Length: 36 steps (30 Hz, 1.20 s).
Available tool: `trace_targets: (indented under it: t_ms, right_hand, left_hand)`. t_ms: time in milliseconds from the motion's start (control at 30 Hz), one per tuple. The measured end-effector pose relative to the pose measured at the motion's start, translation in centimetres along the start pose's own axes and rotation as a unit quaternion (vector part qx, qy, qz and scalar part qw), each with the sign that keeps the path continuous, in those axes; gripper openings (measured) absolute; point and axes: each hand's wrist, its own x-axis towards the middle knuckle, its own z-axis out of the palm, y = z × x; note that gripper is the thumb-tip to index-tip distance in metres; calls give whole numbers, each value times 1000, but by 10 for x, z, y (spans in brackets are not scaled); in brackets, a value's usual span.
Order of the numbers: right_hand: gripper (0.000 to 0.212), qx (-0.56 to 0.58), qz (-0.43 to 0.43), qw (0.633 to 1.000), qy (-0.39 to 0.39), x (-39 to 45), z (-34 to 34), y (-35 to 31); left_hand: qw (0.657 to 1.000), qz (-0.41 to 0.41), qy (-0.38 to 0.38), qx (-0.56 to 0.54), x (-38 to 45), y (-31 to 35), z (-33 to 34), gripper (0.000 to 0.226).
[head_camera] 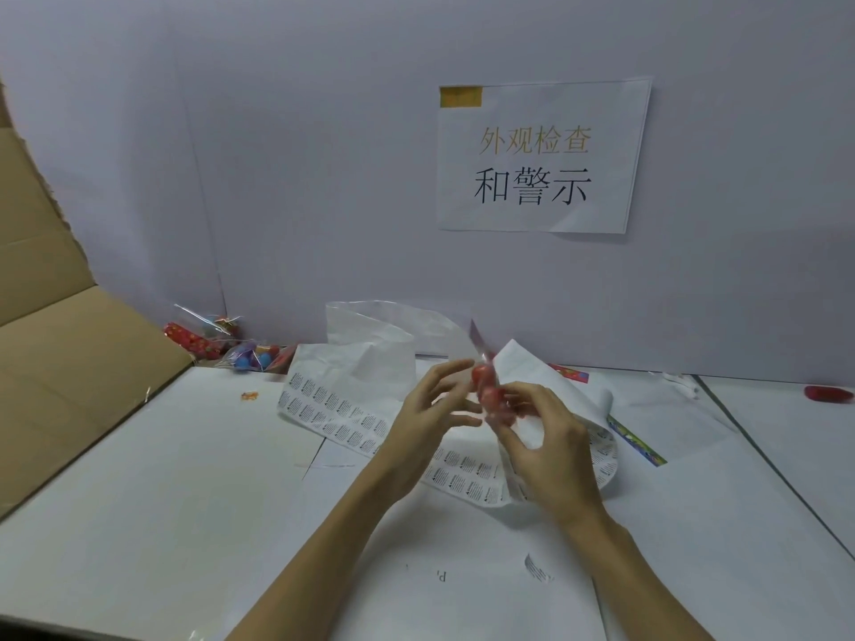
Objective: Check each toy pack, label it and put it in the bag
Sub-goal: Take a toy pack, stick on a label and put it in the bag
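Far left: a flattened cardboard box leans against the wall at the counter edge. Beside it, against the wall, a small heap of toy packs in clear wrap, red and blue pieces inside, waiting.

Centre: a white plastic bag lies crumpled near the wall, mouth not clearly visible. In front of it a label sheet curls across the counter under both hands, printed labels in rows.

Left hand: fingers spread and relaxed, fingertips just beside the pack, not clearly gripping it.

Right hand: fingers curled, pinching the lower end of a red toy pack held up above the label sheet. The pack's clear top flap stands upward; image blurred here.

Right of the hands: a coloured strip on the counter, and a small red object at the far right edge. On the wall above, a paper sign with printed characters.

Judgement: checking step, no label visible on the pack.

Risks:
- Slick wrap held by one pinch; it could slip and fall onto the sheet.
- The curled sheet may lift when a label is peeled, tearing or creasing it.
- Bag mouth looks collapsed; the pack could miss it.
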Motion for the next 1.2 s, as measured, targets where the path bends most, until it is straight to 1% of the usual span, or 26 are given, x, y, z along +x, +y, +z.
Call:
trace_targets:
  t_ms: [33, 100, 133, 167, 200, 267, 300, 367, 433, 467, 500, 567, 600, 633, 667, 700, 767, 800, 833, 867, 933, 967, 1000, 1067, 1133, 1200]
  right_hand:
    - [35, 60, 44, 997, 8, 0, 1, -1]
    - [41, 168, 129, 977, 7, 3, 3, -2]
    - [45, 199, 152, 968, 0, 3, 4, -1]
    - [48, 217, 165, 962, -13, 4, 4, 0]
    - [48, 234, 171, 957, -29, 4, 4, -1]
    - [38, 266, 163, 948, -62, 2, 5, -4]
    - [32, 256, 149, 952, -81, 0, 5, -5]
    - [26, 197, 120, 967, -111, -2, 5, -6]
    - [34, 165, 115, 973, -117, -2, 3, -5]
    - [40, 169, 118, 972, -109, 0, 1, -6]
    - [42, 186, 126, 971, -89, 2, -2, -7]
    - [29, 197, 132, 971, -24, 7, -9, -2]
    - [26, 166, 131, 977, -2, 10, -15, 2]
    - [32, 119, 128, 985, -7, 12, -21, 8]
    - [41, 77, 128, 988, -42, 12, -25, 14]
    - [47, 39, 136, 985, -98, 11, -28, 20]
    - [52, -23, 154, 966, -207, 6, -27, 28]
    - [53, -49, 152, 958, -237, 4, -24, 30]
    - [52, -69, 140, 956, -248, 2, -19, 30]
    - [49, -81, 122, 958, -245, 1, -15, 30]
    - [44, -90, 97, 966, -223, 0, -8, 28]
    - [42, -87, 95, 969, -213, 0, -6, 26]
    - [42, -80, 97, 971, -203, 0, -5, 25]
    - [40, -83, 89, 978, -171, 3, -6, 23]
    - [37, -122, 54, 984, -116, 7, -12, 24]
    - [35, -140, 47, 987, -64, 12, -18, 25]
  left_hand:
    - [1000, 0, 19, 0, 0, 2, 1, 38]
    - [995, 1, 57, 77, 0, 3, 1, 42]
    - [992, 2, 57, 112, -1, 3, 1, 46]
    - [992, 4, 43, 116, -1, 1, 0, 49]
    - [996, 5, 21, 90, -2, 0, 1, 51]
    - [999, 13, -12, 52, -3, 1, 2, 52]
    - [998, 23, -13, 53, -3, 2, 2, 50]
    - [996, 48, 10, 71, -2, 0, 2, 42]
    - [995, 60, 49, 63, 0, -2, -1, 33]
    - [994, 61, 73, 56, 1, -3, -4, 28]
    - [992, 65, 98, 53, 2, -4, -6, 24]
    - [985, 76, 138, 72, 5, -4, -11, 21]
    - [980, 86, 148, 103, 5, -5, -13, 23]
    - [974, 97, 153, 138, 6, -5, -13, 26]
    - [968, 108, 153, 164, 6, -6, -13, 28]
    - [965, 117, 152, 176, 6, -7, -12, 30]
    - [960, 131, 150, 196, 5, -13, -7, 28]
    - [956, 131, 150, 216, 4, -15, -3, 22]
    - [950, 128, 148, 243, 2, -18, 2, 11]
    - [941, 127, 143, 280, 0, -20, 6, 12]
    - [912, 129, 114, 372, -3, -30, 11, 39]
    - [899, 129, 94, 407, -4, -34, 12, 43]
    - [892, 125, 76, 427, -4, -36, 12, 39]
    - [893, 97, 63, 434, -1, -37, 7, 24]
    - [897, 70, 84, 428, 3, -35, 0, 17]
    - [894, 69, 131, 422, 6, -34, -4, 15]
